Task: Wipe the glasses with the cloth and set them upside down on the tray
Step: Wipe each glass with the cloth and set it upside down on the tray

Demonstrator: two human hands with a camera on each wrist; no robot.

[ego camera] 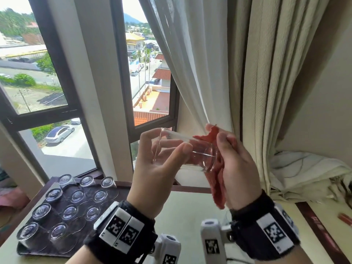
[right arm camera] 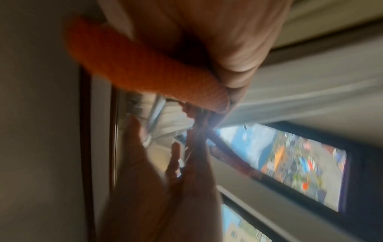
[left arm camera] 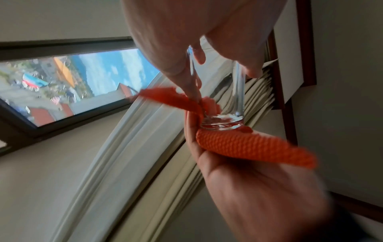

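Window-side desk (ego camera: 182, 212) is carrying a dark tray (ego camera: 41, 197) of upturned glasses at near left. Left hand (ego camera: 152, 168) is gripping one glass (ego camera: 182, 149) sideways in mid-air; right hand (ego camera: 236, 168) is pinching the orange cloth (ego camera: 216, 180) against its base. Glass is likely slick and fragile, best gripped around the wall.

A clear glass (ego camera: 182, 149) is held on its side, base wrapped in an orange-red cloth (ego camera: 216, 168). Eleven glasses (ego camera: 76, 196) stand inverted on the dark tray (ego camera: 24, 250), near left.

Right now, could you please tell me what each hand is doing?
Left hand: grips the clear drinking glass.
Right hand: holds the orange knitted cloth against the glass's base.
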